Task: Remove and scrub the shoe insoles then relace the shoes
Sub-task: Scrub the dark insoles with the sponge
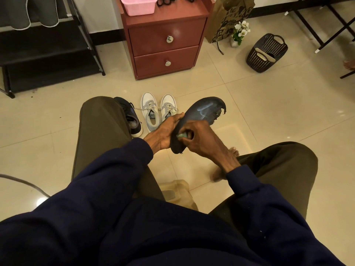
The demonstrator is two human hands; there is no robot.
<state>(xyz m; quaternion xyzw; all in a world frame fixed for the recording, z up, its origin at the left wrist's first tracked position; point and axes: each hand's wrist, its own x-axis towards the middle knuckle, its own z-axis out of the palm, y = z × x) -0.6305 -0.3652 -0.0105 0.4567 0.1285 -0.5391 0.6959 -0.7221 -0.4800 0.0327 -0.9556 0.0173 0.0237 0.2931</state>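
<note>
A dark, worn insole (201, 114) with a frayed toe edge and pale blue streaks is held up between my knees. My left hand (165, 131) grips its heel end from the left side. My right hand (199, 139) is closed around a small green scrubber (181, 135) pressed against the insole's heel part. On the floor beyond stand a pair of grey-white laced sneakers (157, 110) and a dark sneaker (130, 120), half hidden by my left knee. Black laces (165, 1) lie on the cabinet top.
A red two-drawer cabinet (165, 41) stands ahead with a pink basket (139, 5) on top. A black rack (38, 54) is at the left. A dark basket (267, 52) holding insoles, a paper bag (228, 18) and a flower pot (238, 35) sit at the right.
</note>
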